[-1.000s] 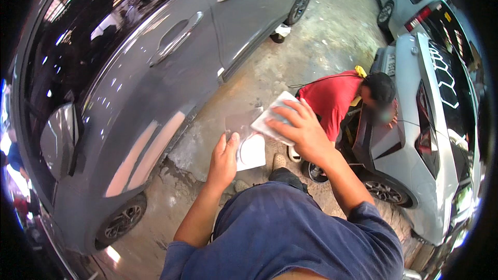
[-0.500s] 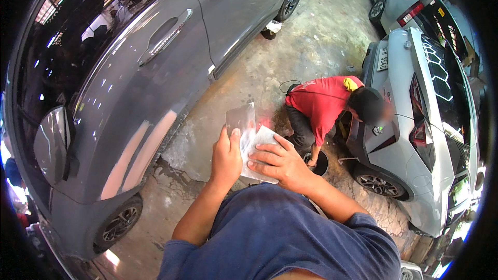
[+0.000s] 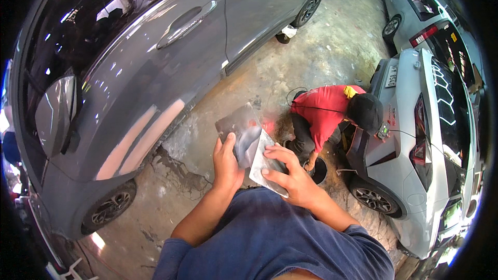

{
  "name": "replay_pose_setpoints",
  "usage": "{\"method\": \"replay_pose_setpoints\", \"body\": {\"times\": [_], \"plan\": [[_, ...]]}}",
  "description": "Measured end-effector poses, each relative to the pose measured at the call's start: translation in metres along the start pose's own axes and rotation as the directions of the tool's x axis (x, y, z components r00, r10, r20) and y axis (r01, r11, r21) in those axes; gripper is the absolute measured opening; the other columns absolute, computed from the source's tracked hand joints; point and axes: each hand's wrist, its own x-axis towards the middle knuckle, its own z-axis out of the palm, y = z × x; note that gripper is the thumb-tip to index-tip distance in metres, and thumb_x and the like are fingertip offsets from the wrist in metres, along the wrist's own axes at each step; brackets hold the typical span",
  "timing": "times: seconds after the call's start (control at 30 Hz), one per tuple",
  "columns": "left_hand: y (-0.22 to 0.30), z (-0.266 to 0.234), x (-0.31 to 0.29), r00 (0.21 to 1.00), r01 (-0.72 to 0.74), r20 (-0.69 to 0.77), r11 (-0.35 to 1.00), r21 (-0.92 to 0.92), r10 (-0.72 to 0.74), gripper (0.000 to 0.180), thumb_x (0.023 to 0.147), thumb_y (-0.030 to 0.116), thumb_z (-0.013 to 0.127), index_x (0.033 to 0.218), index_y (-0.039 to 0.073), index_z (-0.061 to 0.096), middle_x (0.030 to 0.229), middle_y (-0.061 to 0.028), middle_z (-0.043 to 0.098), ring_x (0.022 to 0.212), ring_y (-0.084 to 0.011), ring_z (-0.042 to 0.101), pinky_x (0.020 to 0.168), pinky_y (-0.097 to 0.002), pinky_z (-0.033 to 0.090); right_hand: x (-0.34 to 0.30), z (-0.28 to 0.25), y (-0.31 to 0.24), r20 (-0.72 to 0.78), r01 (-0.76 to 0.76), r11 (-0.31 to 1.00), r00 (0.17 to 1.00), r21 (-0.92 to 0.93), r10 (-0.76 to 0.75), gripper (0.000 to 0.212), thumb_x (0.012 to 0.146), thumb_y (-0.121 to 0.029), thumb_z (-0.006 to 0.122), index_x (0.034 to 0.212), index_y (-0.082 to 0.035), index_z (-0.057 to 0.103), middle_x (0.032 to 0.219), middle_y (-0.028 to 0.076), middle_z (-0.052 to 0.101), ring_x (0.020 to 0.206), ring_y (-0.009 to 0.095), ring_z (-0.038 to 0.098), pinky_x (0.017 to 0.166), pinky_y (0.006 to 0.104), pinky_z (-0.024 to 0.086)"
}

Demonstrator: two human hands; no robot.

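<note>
In front of my chest, my left hand (image 3: 228, 165) is closed on the edge of a thin, glossy grey sheet (image 3: 234, 124), thumb laid on its face. My right hand (image 3: 298, 181) grips a whitish thin sheet (image 3: 262, 148) with dark grey marks, its fingers bent across the face. The two pieces meet at a slanted edge; whether they are one folded sheet or two, I cannot tell. Left of my hands is a dark grey car (image 3: 124, 88) with two pale pinkish patches (image 3: 151, 137) low on its front door and fender area.
A person in a red shirt (image 3: 324, 109) bends at the right, one hand at a black bucket (image 3: 320, 170), beside a silver-white car (image 3: 399, 176). Another light-coloured car (image 3: 415, 8) stands behind it. Stained concrete floor (image 3: 332, 46) runs between the cars.
My right fingers have shifted on the whitish sheet and bent more. The grey sheet has tilted to the left, showing a darker face. The whole view has shifted slightly.
</note>
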Motion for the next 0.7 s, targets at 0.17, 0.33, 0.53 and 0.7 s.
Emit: {"method": "replay_pose_setpoints", "body": {"times": [0.17,0.33,0.53,0.7], "plan": [[-0.015,-0.03,-0.014,0.999,0.036,-0.038,0.999,-0.013,-0.036,0.03,0.102,0.012,0.05,0.129,0.001,0.049,0.116,-0.0127,0.062,0.107,-0.024,0.064,0.094,-0.0388,0.053,-0.024,0.005,0.053,0.197,-0.287,0.922,0.919,-0.259,0.341,0.077,0.065,0.009,0.07,0.136,-0.017,0.055,0.133,0.018,0.051,0.125,0.037,0.05,0.104,0.0481,0.043],[-0.022,-0.055,-0.012,0.992,-0.12,0.005,0.952,0.28,0.124,0.028,0.103,0.014,0.05,0.126,-0.001,0.052,0.115,-0.01,0.061,0.104,-0.0163,0.058,0.092,-0.0313,0.047,-0.002,-0.022,0.036,0.031,-0.033,0.876,0.998,-0.482,0.055,0.044,0.079,-0.01,0.065,0.122,-0.021,0.067,0.121,0.009,0.06,0.118,0.03,0.057,0.105,0.055,0.041],[-0.001,-0.039,-0.023,0.962,-0.267,0.048,0.882,0.388,0.27,0.031,0.103,0.02,0.05,0.124,-0.003,0.054,0.11,-0.0091,0.062,0.101,-0.0148,0.056,0.091,-0.0296,0.045,0.02,-0.039,0.02,0.129,0.052,0.873,0.992,-0.485,0.013,0.051,0.076,-0.009,0.067,0.123,-0.026,0.068,0.12,0.003,0.06,0.121,0.023,0.056,0.112,0.0566,0.033],[0.016,-0.035,-0.027,0.979,-0.201,0.113,0.791,0.577,0.167,0.031,0.104,0.024,0.051,0.117,-0.004,0.055,0.1,-0.0091,0.065,0.088,-0.0142,0.058,0.079,-0.0319,0.049,0.028,-0.043,0.004,0.391,0.149,0.859,0.918,-0.49,0.064,0.049,0.072,-0.006,0.065,0.119,-0.023,0.069,0.122,0.001,0.061,0.124,0.02,0.054,0.113,0.0558,0.032]]}}
